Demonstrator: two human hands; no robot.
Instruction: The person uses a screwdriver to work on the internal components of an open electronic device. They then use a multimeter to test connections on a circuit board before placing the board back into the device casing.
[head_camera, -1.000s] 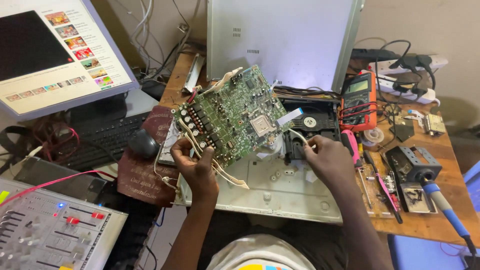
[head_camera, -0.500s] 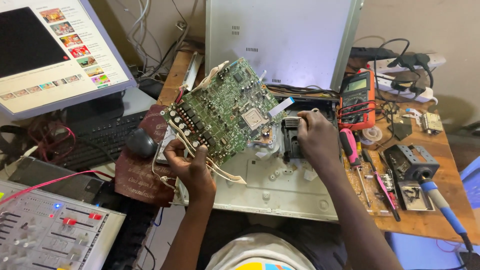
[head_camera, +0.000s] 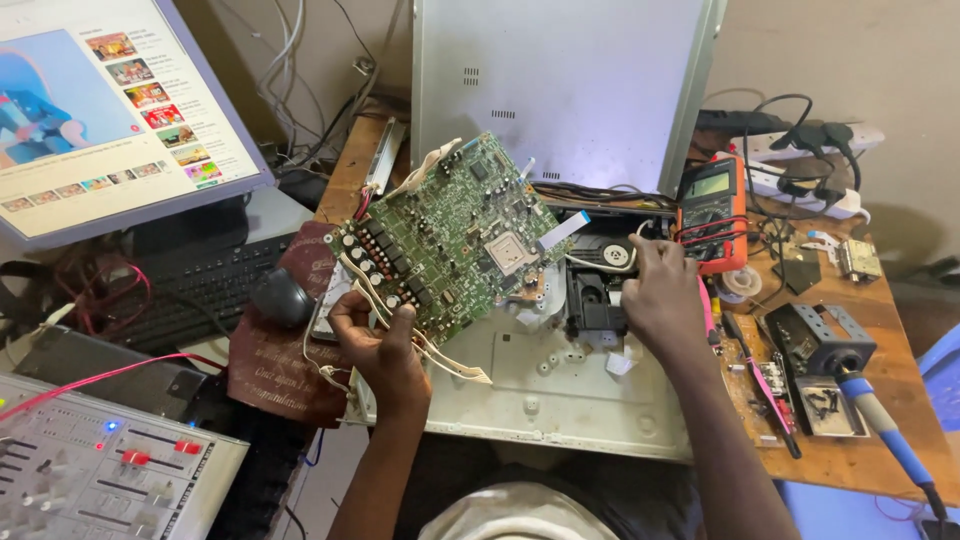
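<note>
My left hand (head_camera: 378, 345) grips the near edge of a green circuit board (head_camera: 445, 235), holding it tilted up off an opened metal chassis (head_camera: 560, 395). White ribbon cables (head_camera: 455, 362) hang from the board's lower edge. My right hand (head_camera: 660, 290) rests on the black disc drive mechanism (head_camera: 592, 290) in the chassis, fingers bent around a thin white wire; a flat grey ribbon (head_camera: 562, 230) runs from the board toward the drive.
An orange multimeter (head_camera: 712, 210) with red leads sits right of the drive. A soldering iron with blue handle (head_camera: 880, 425), screwdrivers (head_camera: 770, 385) and small parts lie at right. The grey case lid (head_camera: 560, 85) stands behind. Monitor (head_camera: 110, 110), keyboard (head_camera: 200, 290), mouse (head_camera: 282, 297) and a mixer panel (head_camera: 100, 480) are at left.
My right hand has moved up from the chassis front onto the disc drive. The board in my left hand has shifted slightly left and tilted higher. The monitor picture has changed.
</note>
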